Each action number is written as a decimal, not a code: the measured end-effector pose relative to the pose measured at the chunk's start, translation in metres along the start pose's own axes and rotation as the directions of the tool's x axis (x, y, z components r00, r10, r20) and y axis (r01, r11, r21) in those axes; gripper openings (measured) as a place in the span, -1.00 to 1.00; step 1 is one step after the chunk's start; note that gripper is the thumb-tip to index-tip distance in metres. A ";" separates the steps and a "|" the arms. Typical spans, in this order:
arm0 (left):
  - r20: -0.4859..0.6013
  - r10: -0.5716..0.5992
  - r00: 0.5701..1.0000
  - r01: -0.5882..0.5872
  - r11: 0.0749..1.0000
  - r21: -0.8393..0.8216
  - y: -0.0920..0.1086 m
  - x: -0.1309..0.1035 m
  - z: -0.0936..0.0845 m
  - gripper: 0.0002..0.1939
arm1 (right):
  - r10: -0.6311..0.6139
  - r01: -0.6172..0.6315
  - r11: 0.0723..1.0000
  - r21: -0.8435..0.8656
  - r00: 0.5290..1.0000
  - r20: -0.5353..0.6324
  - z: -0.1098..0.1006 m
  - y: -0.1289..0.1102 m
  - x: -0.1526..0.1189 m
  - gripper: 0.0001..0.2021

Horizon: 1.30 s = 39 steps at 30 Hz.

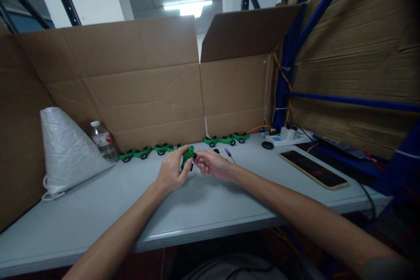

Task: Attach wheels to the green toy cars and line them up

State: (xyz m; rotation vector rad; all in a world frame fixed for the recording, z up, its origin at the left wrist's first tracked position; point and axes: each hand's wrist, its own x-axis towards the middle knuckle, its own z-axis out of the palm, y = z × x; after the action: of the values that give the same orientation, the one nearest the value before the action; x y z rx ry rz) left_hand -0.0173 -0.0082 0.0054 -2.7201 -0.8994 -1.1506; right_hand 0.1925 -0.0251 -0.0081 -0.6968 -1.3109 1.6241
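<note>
A green toy car (187, 156) is tilted on end in my left hand (172, 169), its fingers and thumb wrapped round it above the table. My right hand (212, 164) pinches a small black part (194, 155) against the car's right side; it is too small to name surely. Behind my hands, several more green toy cars stand in a row, one group at the left (135, 154) and another at the right (226, 140). A screwdriver (229, 154) with a purple-and-red handle lies just beyond my right wrist, with a small black piece (216, 151) near it.
On the left stand a silvery padded bag (70, 153) and a water bottle (103, 140). A phone (313, 169), a white power strip (285, 137) and a black round piece (267, 145) lie on the right. Cardboard walls (141, 96) enclose the white table (98, 210); a blue metal frame (285, 70) rises at right.
</note>
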 end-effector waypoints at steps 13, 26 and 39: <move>-0.027 -0.008 1.000 0.009 0.999 0.046 0.001 -0.001 -0.001 -0.55 | -0.128 0.128 0.992 -0.009 0.991 -0.024 0.001 0.008 0.000 -0.61; 0.022 -0.164 0.986 0.165 0.981 -0.106 0.007 0.004 -0.002 -0.53 | -0.384 0.274 0.745 -0.608 0.921 -0.055 -0.007 0.015 0.004 -0.57; 0.054 -0.295 0.954 0.294 0.887 -0.356 0.008 0.009 0.007 -0.46 | -0.463 0.137 -0.207 -0.969 0.858 0.221 0.002 -0.002 -0.013 -0.79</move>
State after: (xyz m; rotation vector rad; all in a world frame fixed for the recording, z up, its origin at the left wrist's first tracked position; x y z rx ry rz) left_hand -0.0034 -0.0082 0.0076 -2.9308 -1.2512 -1.5096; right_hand 0.1969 -0.0378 -0.0070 -1.2099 -2.2216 -0.3341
